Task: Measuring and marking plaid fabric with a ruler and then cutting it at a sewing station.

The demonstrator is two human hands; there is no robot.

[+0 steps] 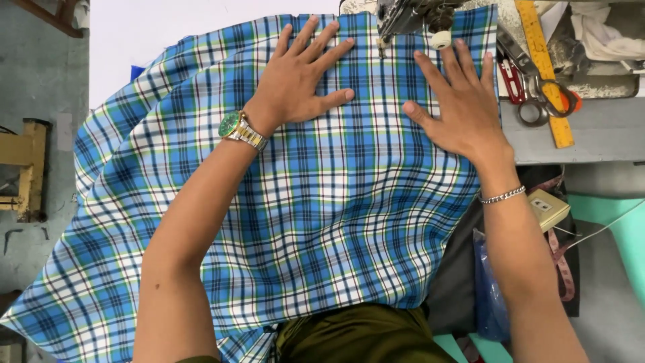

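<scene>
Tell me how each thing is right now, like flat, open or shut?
Left hand: open, fingers spread, pressed flat on the cloth.
Right hand: open, flat on the cloth.
Plaid cloth: spread out, smooth under the hands, hanging off the table edge.
Scissors: closed, lying on the table.
Yellow ruler: lying flat beside the scissors.
Wristwatch: strapped on the left wrist.

Bare forearms, no sleeves visible. Left wrist: gold-and-silver metal watch (236, 129) with green dial. Right wrist: thin silver chain bracelet (502, 195). Olive-green trousers (356, 336).

One plaid cloth (322, 202), two hands (299, 84) (460, 107), one ruler (544, 67)
</scene>
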